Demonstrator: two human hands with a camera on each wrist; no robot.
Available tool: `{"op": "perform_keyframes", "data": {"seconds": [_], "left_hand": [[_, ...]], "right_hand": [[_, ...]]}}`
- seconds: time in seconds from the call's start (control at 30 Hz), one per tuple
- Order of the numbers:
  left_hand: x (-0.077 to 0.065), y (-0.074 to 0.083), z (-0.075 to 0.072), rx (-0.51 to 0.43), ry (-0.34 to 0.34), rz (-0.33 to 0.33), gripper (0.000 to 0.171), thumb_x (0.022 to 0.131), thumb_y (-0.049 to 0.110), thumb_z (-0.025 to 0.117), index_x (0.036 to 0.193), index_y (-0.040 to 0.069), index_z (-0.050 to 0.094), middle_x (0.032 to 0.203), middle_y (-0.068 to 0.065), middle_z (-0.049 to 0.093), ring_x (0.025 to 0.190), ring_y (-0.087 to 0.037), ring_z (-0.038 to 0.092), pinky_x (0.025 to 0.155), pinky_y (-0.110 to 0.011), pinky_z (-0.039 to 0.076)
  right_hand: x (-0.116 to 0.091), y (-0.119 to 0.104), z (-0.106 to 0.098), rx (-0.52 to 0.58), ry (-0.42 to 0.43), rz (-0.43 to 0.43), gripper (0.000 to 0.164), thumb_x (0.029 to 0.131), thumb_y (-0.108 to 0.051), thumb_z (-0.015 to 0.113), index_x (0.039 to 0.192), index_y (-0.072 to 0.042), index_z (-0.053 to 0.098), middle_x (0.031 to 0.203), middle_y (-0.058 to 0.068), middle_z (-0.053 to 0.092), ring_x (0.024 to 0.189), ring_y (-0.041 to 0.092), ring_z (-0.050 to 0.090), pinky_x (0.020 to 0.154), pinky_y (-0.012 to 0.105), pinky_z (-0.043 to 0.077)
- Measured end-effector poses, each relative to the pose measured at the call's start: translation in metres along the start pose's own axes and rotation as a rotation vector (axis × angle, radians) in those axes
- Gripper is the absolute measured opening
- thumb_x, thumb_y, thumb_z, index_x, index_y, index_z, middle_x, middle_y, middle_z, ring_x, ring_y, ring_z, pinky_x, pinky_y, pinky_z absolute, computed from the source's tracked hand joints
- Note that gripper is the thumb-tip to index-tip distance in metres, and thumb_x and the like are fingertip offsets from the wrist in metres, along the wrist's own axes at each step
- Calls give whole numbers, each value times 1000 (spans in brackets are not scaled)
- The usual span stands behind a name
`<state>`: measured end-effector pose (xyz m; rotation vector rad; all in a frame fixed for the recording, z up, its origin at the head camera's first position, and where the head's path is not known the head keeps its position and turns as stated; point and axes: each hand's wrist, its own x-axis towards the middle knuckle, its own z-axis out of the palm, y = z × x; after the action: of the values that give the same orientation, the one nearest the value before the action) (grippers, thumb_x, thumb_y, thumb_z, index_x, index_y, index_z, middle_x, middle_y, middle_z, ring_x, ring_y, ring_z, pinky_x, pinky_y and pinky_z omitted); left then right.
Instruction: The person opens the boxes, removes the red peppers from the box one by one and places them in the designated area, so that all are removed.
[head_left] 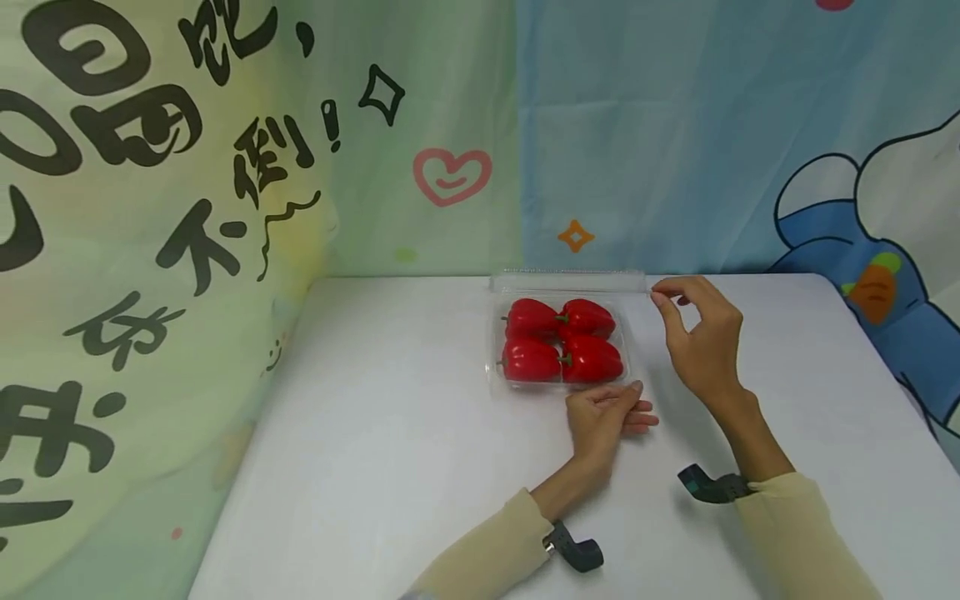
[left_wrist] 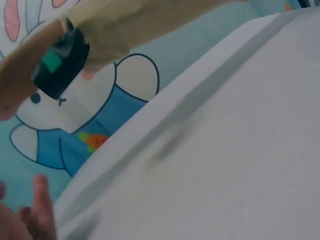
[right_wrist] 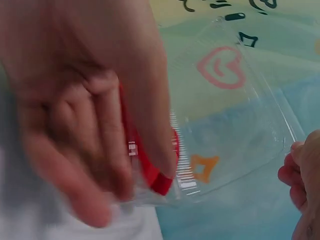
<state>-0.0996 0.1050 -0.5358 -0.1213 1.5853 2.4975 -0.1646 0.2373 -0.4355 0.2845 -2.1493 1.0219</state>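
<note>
Several red bell peppers sit in a clear plastic clamshell box on the white table. Its transparent lid is raised at the back and shows large in the right wrist view. At the lid's right corner, my right hand pinches the edge between thumb and fingertips. My left hand is by the box's front right corner, thumb close to the rim and the other fingers loosely extended rightward. I cannot tell whether it touches the box. The left wrist view catches only blurred fingers of it.
Behind the white table hangs a printed cloth with a heart, stars and a rabbit figure, close to the table's back edge. Each wrist carries a small dark camera that sticks out beside the forearm.
</note>
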Motion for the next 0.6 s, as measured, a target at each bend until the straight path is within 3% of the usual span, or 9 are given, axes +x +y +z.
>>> {"op": "perform_keyframes", "data": {"seconds": [0.1,0.17,0.2,0.27,0.33,0.4,0.43,0.5,0.6], "left_hand": [[-9,26,-17,177,-135,-41,28,103,24,77,107,-4,82,89,-21,83,63,-15,79,61,-21,62],[-16,45,-33,305,-181,45,27,105,22,73,102,-3,82,85,-22,81,55,-7,72,59,-20,61],[-19,55,-42,367,-163,117,26,106,23,72,99,0,82,83,-20,80,54,-5,69,58,-20,60],[-21,74,-61,494,-22,293,29,107,23,70,90,3,82,76,-15,79,52,-4,65,56,-20,58],[-16,89,-82,632,204,452,28,107,23,68,87,8,81,76,-7,79,57,-5,66,58,-23,56],[-6,99,-102,751,417,518,23,106,25,67,93,11,80,83,-1,79,66,-10,69,65,-28,55],[-1,102,-112,800,490,517,20,105,25,67,97,11,80,88,-1,80,71,-12,70,68,-31,54],[9,103,-129,857,535,463,19,104,27,67,108,12,79,100,-2,81,81,-16,74,74,-34,54],[16,100,-146,848,452,314,25,104,29,69,115,9,78,107,-7,82,85,-19,77,76,-35,57]], "right_hand": [[14,2,3,37,2,65,19,104,-6,72,119,4,76,114,22,80,100,9,65,95,12,44],[20,3,6,68,1,99,22,104,-8,72,123,4,74,117,21,79,101,-1,62,94,13,44],[22,3,7,80,1,114,23,104,-9,72,124,3,74,117,21,79,101,-5,61,94,14,45],[26,4,10,104,4,134,23,105,-9,72,124,3,73,116,20,79,100,-9,61,94,15,45],[29,4,12,114,8,145,23,105,-9,71,124,3,73,115,19,79,99,-10,61,94,16,45],[31,4,14,118,20,148,21,105,-9,71,122,3,74,112,20,79,97,-10,61,94,16,46],[31,5,14,123,29,150,21,105,-8,71,122,3,74,111,20,79,97,-10,61,94,16,46],[32,5,16,129,46,152,19,105,-6,71,120,4,75,110,21,78,96,-9,62,93,17,46],[32,4,19,131,58,165,17,103,-4,71,118,4,75,107,17,77,95,-9,62,92,17,47]]}}
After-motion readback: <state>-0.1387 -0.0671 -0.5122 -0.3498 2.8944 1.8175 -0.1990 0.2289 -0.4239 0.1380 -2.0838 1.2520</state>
